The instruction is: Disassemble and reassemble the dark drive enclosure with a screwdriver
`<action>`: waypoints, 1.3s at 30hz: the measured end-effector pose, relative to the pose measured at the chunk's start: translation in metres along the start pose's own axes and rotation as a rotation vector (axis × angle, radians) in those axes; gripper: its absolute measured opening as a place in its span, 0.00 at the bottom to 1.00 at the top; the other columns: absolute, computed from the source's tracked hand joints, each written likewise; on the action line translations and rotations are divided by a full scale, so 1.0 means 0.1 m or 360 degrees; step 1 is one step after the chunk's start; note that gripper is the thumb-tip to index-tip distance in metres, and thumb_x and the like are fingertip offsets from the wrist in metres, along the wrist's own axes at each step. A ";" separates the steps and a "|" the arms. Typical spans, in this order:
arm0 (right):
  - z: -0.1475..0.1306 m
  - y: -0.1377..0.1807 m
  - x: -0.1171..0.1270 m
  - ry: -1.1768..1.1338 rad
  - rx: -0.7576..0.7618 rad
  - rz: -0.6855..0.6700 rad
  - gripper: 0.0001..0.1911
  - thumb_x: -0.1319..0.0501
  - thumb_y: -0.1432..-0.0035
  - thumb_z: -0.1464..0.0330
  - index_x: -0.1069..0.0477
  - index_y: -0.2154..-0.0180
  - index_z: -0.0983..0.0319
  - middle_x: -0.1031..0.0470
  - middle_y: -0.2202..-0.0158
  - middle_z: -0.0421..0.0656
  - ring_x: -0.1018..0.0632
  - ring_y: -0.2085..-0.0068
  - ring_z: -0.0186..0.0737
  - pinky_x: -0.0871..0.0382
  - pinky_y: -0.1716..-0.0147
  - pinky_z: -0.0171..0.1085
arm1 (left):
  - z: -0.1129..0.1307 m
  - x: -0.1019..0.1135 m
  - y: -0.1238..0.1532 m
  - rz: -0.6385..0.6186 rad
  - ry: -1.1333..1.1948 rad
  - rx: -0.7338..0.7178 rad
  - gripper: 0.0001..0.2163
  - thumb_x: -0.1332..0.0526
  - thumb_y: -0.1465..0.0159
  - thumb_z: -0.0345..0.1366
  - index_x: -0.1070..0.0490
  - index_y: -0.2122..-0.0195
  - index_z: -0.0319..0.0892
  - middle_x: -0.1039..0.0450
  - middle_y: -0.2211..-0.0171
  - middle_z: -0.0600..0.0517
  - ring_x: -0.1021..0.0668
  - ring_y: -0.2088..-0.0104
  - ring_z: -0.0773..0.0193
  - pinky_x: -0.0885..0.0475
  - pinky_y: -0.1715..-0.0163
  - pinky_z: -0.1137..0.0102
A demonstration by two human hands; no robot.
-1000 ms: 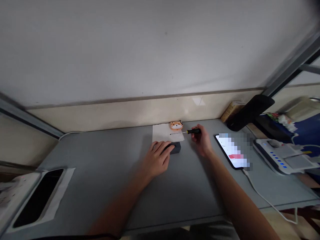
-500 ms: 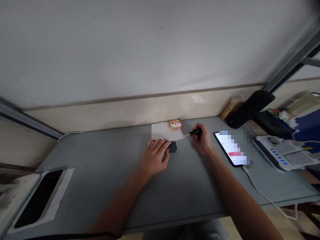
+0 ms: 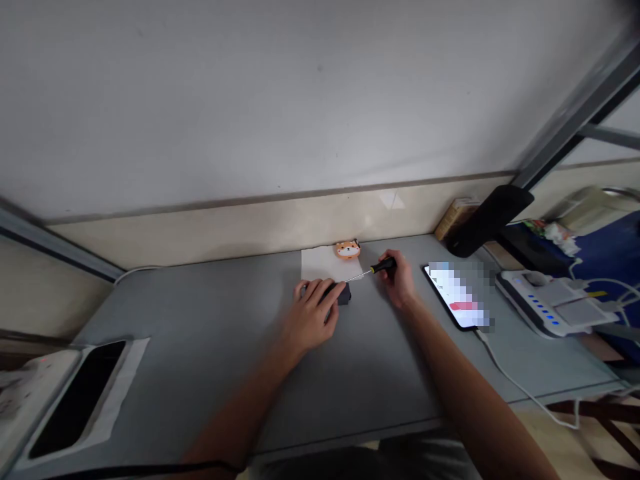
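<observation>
"Where's the box (image 3: 343, 295)?"
"Under the left hand (image 3: 312, 315), which holds it. The right hand (image 3: 399, 281) grips the tool (image 3: 383, 265)."
"How to do well?"
"Press down firmly, move the tip slowly."

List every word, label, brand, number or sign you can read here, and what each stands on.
None can be read.
Screwdriver, dark block: no lettering discernible.
Lit phone: screen marks pixelated or too small.
Tan book: side marks, too blurred.
White object at left edge: faint marks, too blurred.
Power strip: blue lights, no readable marks.
</observation>
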State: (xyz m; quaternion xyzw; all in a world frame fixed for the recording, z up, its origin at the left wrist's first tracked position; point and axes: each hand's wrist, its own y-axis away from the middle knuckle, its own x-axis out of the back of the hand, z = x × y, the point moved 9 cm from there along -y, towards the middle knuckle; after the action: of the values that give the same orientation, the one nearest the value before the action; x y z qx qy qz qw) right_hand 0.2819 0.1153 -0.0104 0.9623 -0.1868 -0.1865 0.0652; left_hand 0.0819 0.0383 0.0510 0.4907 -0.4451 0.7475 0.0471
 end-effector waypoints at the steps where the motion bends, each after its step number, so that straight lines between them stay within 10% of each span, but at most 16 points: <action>1: 0.00 -0.01 0.00 -0.0003 0.0003 0.0002 0.17 0.36 0.55 0.53 0.36 0.79 0.57 0.38 0.85 0.35 0.40 0.85 0.29 0.53 0.87 0.35 | 0.00 0.00 0.00 -0.0002 0.0005 0.0001 0.18 0.45 0.33 0.26 0.29 0.43 0.46 0.21 0.53 0.46 0.22 0.53 0.55 0.34 0.48 0.58; 19: -0.11 -0.02 0.11 -0.0194 0.0000 0.0149 0.15 0.36 0.53 0.56 0.37 0.78 0.58 0.41 0.86 0.34 0.42 0.85 0.28 0.52 0.87 0.33 | -0.04 0.02 0.00 0.0013 0.0186 0.0024 0.19 0.47 0.32 0.26 0.30 0.42 0.44 0.20 0.50 0.46 0.20 0.52 0.56 0.32 0.47 0.58; 30: -0.19 -0.02 0.15 -0.0251 0.0107 0.0206 0.14 0.37 0.52 0.58 0.35 0.78 0.59 0.39 0.86 0.34 0.40 0.86 0.27 0.52 0.87 0.31 | -0.83 -0.11 0.11 0.0121 0.1289 0.0931 0.07 0.43 0.38 0.34 0.25 0.65 0.45 0.22 0.65 0.51 0.21 0.63 0.62 0.27 0.60 0.68; 39: -0.23 0.04 0.14 -0.0216 0.0074 0.0253 0.11 0.38 0.57 0.59 0.34 0.81 0.60 0.40 0.89 0.34 0.41 0.86 0.27 0.53 0.87 0.29 | -0.89 -0.12 0.10 -0.0030 0.1435 0.1040 0.05 0.40 0.39 0.38 0.26 0.68 0.44 0.22 0.65 0.51 0.22 0.62 0.60 0.28 0.59 0.67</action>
State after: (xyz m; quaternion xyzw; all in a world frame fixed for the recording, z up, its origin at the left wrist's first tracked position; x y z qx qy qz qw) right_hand 0.3011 0.1076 0.0069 0.9310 -0.2706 -0.2410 0.0448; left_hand 0.0214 0.0997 0.0242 0.1153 -0.1214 0.9822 0.0849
